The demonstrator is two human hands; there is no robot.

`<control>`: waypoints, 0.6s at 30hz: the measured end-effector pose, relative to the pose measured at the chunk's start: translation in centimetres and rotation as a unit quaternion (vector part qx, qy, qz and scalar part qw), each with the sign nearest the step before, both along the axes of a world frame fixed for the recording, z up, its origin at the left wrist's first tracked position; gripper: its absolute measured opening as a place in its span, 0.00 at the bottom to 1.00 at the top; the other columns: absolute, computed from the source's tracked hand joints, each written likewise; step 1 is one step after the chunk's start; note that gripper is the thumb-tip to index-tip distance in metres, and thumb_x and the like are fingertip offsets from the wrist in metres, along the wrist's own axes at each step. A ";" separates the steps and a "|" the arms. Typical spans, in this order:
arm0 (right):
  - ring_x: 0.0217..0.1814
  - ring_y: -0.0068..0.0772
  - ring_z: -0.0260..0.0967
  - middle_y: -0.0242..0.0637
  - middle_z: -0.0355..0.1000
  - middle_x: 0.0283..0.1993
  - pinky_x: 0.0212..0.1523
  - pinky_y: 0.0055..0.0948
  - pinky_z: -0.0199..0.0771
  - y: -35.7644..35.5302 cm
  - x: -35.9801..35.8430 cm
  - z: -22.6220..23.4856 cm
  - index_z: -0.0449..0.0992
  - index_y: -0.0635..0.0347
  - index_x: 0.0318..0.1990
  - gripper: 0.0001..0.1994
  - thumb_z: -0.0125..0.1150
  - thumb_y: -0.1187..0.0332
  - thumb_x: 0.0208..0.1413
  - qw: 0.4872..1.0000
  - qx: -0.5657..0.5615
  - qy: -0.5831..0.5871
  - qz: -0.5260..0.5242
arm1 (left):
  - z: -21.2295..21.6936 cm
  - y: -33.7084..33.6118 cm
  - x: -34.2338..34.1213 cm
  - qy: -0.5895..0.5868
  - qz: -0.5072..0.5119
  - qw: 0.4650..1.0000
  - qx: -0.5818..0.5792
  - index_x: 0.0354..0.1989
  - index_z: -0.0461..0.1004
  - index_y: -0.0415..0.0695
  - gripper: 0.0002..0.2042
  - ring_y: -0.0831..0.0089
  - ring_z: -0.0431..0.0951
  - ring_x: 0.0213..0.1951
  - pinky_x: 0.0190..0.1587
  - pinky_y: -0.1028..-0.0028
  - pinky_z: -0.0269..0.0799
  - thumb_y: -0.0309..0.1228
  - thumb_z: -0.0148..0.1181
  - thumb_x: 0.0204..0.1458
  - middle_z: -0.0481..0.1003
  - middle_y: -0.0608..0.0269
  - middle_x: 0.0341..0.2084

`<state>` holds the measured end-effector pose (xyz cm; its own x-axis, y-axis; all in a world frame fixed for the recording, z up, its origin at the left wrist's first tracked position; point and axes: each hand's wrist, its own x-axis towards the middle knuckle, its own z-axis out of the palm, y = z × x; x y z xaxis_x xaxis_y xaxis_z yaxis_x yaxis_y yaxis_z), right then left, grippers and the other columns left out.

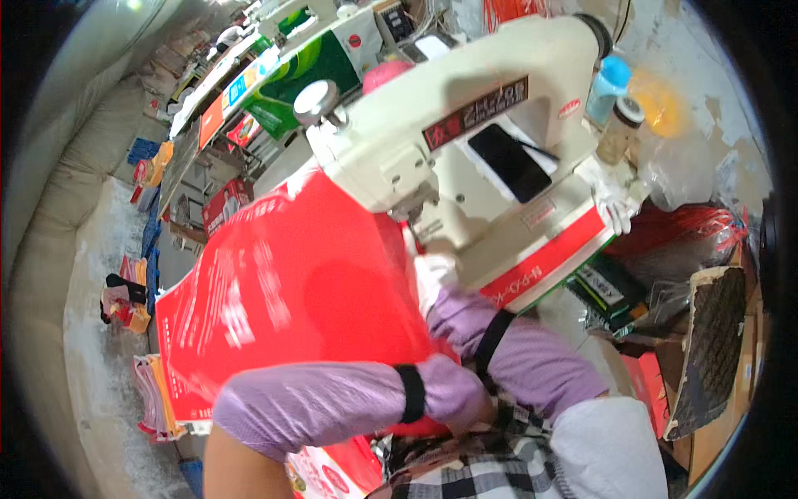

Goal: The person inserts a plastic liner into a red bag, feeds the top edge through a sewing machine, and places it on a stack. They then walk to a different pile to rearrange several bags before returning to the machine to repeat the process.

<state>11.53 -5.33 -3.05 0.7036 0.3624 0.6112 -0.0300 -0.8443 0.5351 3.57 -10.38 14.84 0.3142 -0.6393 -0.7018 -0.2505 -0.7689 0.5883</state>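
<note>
A large red printed bag or sheet (332,283) spreads from the sewing machine's needle area down to my lap. The cream sewing machine (374,166) stands ahead, its head above the bag's far right corner. My right hand (435,270), in a white glove with bare fingertips, grips the bag's right edge just below the needle; its fingers are partly blurred. My left forearm, in a purple sleeve with a black band, crosses over the bag's near edge. My left hand (472,409) is mostly hidden near my lap, so its fingers cannot be made out.
A black phone (509,162) and a pen lie on the machine. A white glove (613,204) hangs at its right end, near a jar (621,129) and a blue-capped bottle (608,90). A worn board (706,353) leans at right. Folded stacks (154,399) lie left.
</note>
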 end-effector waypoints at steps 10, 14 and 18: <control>0.28 0.47 0.76 0.52 0.76 0.28 0.35 0.43 0.77 -5.7 0.6 5.8 0.43 0.74 0.67 0.34 0.47 0.73 0.54 0.690 0.354 0.571 0.270 | 8.5 4.6 -1.0 -0.251 -0.074 0.963 0.064 0.20 0.78 0.49 0.10 0.58 0.79 0.24 0.22 0.60 0.72 0.41 0.63 0.38 0.75 0.58 0.17; 0.29 0.57 0.74 0.56 0.74 0.26 0.29 0.51 0.72 -11.2 -5.9 5.7 0.40 0.63 0.70 0.40 0.51 0.68 0.50 0.653 0.346 0.623 0.256 | 2.5 -3.1 -4.1 -0.096 -0.064 0.992 0.055 0.31 0.79 0.43 0.09 0.56 0.81 0.35 0.39 0.62 0.76 0.34 0.62 0.44 0.79 0.52 0.27; 0.20 0.45 0.73 0.46 0.73 0.20 0.22 0.42 0.70 -13.5 -7.2 9.7 0.47 0.68 0.68 0.40 0.54 0.68 0.45 0.703 0.272 0.606 0.255 | 5.9 9.5 1.5 -0.301 -0.080 0.941 0.136 0.28 0.79 0.49 0.14 0.58 0.78 0.26 0.29 0.62 0.73 0.46 0.64 0.43 0.77 0.58 0.22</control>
